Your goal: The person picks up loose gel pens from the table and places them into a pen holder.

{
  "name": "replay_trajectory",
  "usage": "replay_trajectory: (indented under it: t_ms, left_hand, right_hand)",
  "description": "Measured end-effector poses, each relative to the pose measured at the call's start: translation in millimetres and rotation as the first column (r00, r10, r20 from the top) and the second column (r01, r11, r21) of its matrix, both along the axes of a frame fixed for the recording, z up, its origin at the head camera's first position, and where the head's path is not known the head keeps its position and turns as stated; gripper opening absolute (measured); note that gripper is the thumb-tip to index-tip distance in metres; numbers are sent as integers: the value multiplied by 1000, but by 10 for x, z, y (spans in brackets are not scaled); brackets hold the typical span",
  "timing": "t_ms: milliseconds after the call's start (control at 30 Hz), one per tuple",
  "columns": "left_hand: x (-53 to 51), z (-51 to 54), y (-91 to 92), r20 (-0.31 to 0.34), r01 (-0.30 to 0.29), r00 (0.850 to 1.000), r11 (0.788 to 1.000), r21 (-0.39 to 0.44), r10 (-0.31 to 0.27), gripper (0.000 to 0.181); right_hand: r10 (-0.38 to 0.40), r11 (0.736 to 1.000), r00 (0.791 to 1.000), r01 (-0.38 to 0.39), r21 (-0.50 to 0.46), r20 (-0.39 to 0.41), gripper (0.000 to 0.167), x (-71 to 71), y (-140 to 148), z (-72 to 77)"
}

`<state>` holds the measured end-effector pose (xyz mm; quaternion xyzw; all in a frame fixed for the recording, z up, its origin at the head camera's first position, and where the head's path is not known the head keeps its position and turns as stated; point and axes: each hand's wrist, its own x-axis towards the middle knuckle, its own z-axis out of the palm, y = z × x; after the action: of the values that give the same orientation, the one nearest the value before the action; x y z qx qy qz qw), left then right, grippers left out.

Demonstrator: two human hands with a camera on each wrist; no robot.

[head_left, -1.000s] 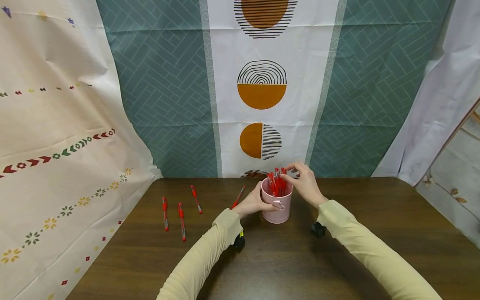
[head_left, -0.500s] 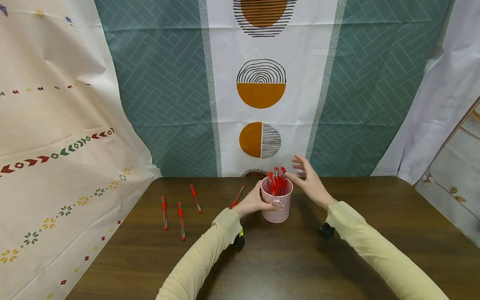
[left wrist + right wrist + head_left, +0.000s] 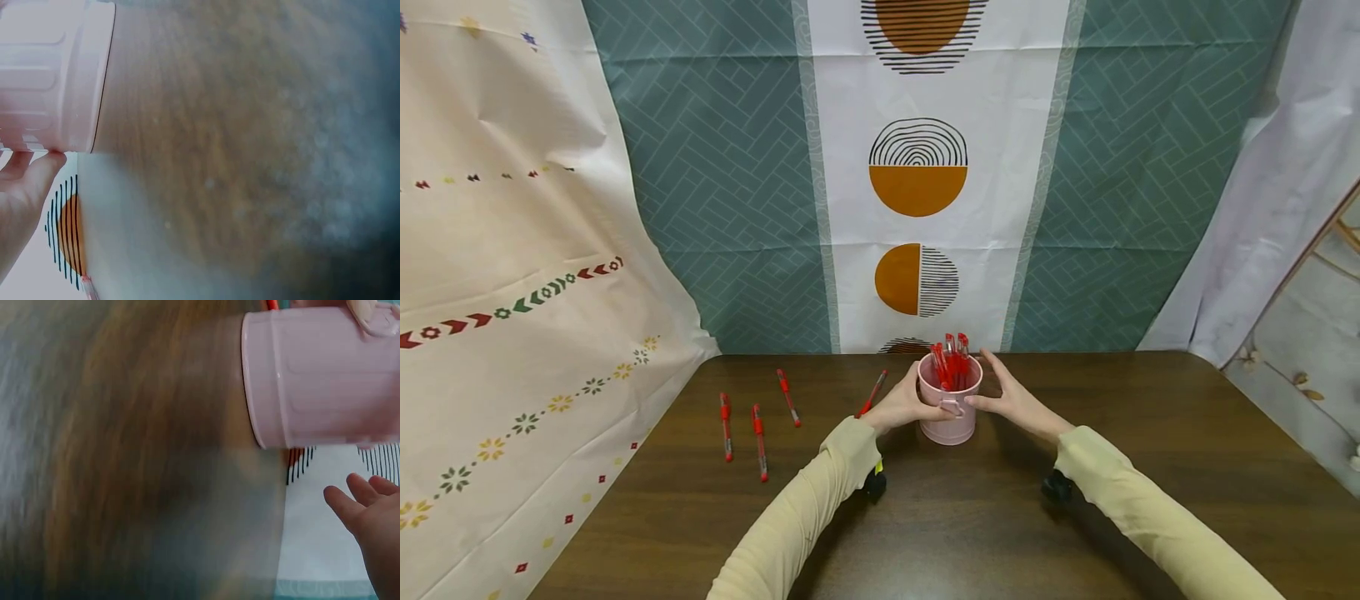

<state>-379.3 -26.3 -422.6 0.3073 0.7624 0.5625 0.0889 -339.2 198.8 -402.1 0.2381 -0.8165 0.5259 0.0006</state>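
Pink bucket [image 3: 948, 428], one, upright near the back edge of a brown table [image 3: 962, 533]; clustered red pens [image 3: 951, 371] standing inside. Left hand [image 3: 902, 406]: gripping the bucket's left side. Right hand [image 3: 1018, 406]: open, fingers spread by the right side; thumb contact unclear. Three loose pens [image 3: 760, 442], red, at left; fourth pen [image 3: 872, 394] just beyond the left wrist. Patterned cloth [image 3: 745, 167] behind.

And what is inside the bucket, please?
Several red pens stand in the bucket, with their upper parts visible. The bucket itself covers their lower ends and its bottom, so I cannot tell whether anything else lies there.
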Motion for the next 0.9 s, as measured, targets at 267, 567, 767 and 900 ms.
replay_trajectory:
  t_ms: [267, 567, 767, 900]
  left_hand:
    - [45, 57, -11, 28, 24, 999, 1000, 15, -24, 85]
    - [35, 19, -12, 19, -6, 1000, 1000, -4, 6, 88]
    - [21, 11, -7, -14, 7, 1000, 1000, 12, -7, 90]
    - [9, 3, -8, -8, 30, 1000, 999, 33, -30, 89]
  right_hand:
    - [-10, 999, 999, 12, -39, 53, 91, -14, -161, -47]
    - [-40, 997, 997, 44, -68, 62, 86, -25, -266, -62]
    - [-47, 990, 997, 54, -129, 63, 84, -65, -315, -67]
    - [-66, 987, 993, 80, -143, 96, 85, -58, -338, -49]
